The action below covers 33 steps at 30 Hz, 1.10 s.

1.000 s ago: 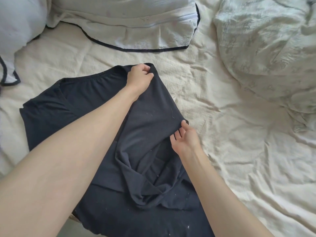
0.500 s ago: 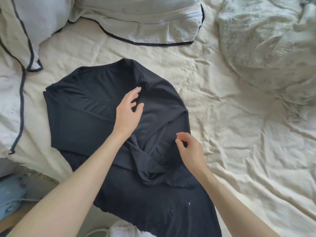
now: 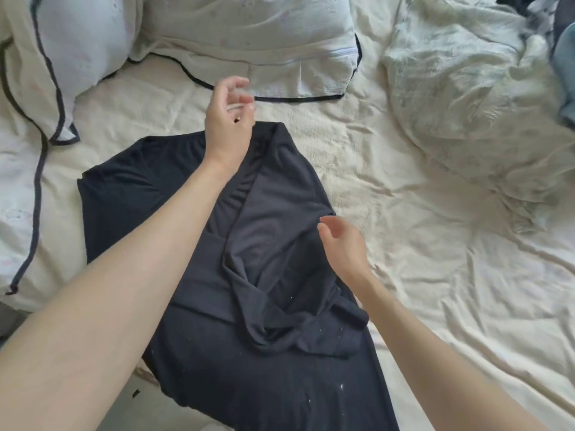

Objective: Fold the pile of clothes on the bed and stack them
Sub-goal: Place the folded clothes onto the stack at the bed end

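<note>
Both of our hands are off the cloth and hold nothing. Our left hand hangs above the far edge of the black garment, over the cream sheet and just in front of the dark-piped pillow; its fingers are loosely curled and blurred, so we cannot tell exactly how each one lies, but nothing is pinched between them. Our right hand hovers at the garment's right edge with fingers relaxed and slightly bent, thumb apart — whether the fingertips brush the fabric we cannot tell.

We see the black garment spread in the middle of the bed, running from near the pillows toward us and out past the near edge of the mattress. Its left part lies flat. Its right side is folded in over the middle, leaving a long diagonal fold and a bunched twist of cloth lower down, between our two forearms. Small pale specks dot the lower part.

A second pillow with dark piping sits at the far left, and its loose case trails down the left side. A crumpled pale duvet is heaped at the far right, well apart from the garment, with a bit of blue and dark fabric at the frame's upper right corner — too cut off to identify.
</note>
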Motion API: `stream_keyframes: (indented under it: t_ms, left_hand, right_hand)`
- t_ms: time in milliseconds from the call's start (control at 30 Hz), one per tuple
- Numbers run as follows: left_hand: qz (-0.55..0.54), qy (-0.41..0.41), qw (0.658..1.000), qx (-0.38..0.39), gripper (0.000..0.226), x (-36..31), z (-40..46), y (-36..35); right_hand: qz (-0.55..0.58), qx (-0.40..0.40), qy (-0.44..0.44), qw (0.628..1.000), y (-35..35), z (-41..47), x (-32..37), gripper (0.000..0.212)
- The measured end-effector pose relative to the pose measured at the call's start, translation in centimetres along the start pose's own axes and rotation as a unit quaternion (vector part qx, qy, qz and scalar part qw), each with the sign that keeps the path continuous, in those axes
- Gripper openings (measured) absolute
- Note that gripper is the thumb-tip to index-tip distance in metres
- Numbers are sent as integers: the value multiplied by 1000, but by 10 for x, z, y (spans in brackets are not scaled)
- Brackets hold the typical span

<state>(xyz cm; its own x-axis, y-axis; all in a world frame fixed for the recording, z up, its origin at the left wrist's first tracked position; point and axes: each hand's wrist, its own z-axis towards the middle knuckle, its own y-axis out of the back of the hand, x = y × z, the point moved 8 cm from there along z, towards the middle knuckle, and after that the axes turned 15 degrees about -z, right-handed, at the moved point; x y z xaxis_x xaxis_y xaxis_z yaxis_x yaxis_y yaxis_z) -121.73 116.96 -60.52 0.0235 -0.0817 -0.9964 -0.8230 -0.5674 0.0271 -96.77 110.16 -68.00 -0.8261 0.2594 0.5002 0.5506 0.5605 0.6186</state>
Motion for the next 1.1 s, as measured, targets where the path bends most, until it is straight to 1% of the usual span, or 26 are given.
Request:
stream_keyframes:
  t_ms: [67, 100, 133, 167, 200, 267, 367, 433, 467, 533, 567, 600, 633, 667, 733, 800, 900, 933, 1000, 1067, 1100]
  left_hand:
    - [84, 85, 993, 8, 20, 27, 4, -2]
    - [135, 124, 983, 28, 19, 44, 2, -5]
    - [180, 153, 970, 50, 21, 59, -1, -8]
    - [212, 170, 960, 65, 25, 71, -3, -11]
    - [229, 177, 955, 71, 29, 80, -4, -15]
    - [236, 169, 954, 73, 32, 86, 1, -23]
    - [249, 151, 954, 78, 13, 88, 15, -39]
    - [232, 158, 957, 73, 21, 90, 27, -48]
    - [208, 166, 962, 62, 21, 92, 33, -51]
    - [182, 181, 965, 48, 19, 97, 44, -57]
    - [187, 187, 963, 55, 19, 100, 47, -60]
    - [194, 194, 959, 69, 18, 104, 49, -63]
    - [203, 198, 955, 85, 16, 107, 49, -65]
    - [209, 195, 954, 95, 13, 109, 47, -65]
    - [205, 178, 958, 90, 3, 105, 40, -60]
    - [198, 149, 966, 77, 18, 96, 28, -50]
    - [208, 106, 971, 47, 23, 78, -6, -22]
    - [206, 95, 973, 35, 24, 73, -23, -11]
    - [207, 102, 973, 7, 22, 70, -63, 14]
    - [217, 139, 966, -21, 12, 72, -110, 36]
    - [218, 171, 960, -32, 6, 77, -135, 45]
  right_hand:
    - [20, 17, -46, 999, -2, 9, 0, 33]
    - [46, 22, -85, 995, -4, 13, -3, 35]
    - [96, 25, -137, 986, -7, 17, -9, 38]
    - [166, 28, -195, 966, -10, 20, -15, 39]
    - [241, 39, -249, 937, -16, 21, -20, 38]
    - [354, 71, -311, 879, -27, 22, -21, 34]
    - [428, 96, -344, 831, -37, 27, -23, 29]
    - [457, 97, -371, 802, -41, 29, -25, 25]
    - [476, 90, -383, 787, -41, 31, -26, 22]
    - [522, 70, -384, 758, -39, 36, -27, 19]
    - [537, 66, -376, 752, -39, 39, -26, 18]
    - [536, 66, -364, 759, -38, 41, -25, 16]
    - [512, 68, -350, 781, -36, 42, -26, 13]
    - [471, 67, -333, 814, -34, 42, -28, 11]
    - [376, 61, -288, 879, -27, 40, -32, 8]
    - [304, 62, -240, 920, -21, 34, -33, 8]
    - [195, 66, -162, 965, -15, 19, -37, 9]
    - [146, 63, -129, 979, -13, 12, -38, 10]
    - [29, 59, -57, 996, -11, -7, -39, 13]
    - [-95, 70, 17, 993, -18, -26, -42, 27]
    - [-161, 83, 49, 982, -23, -36, -43, 34]
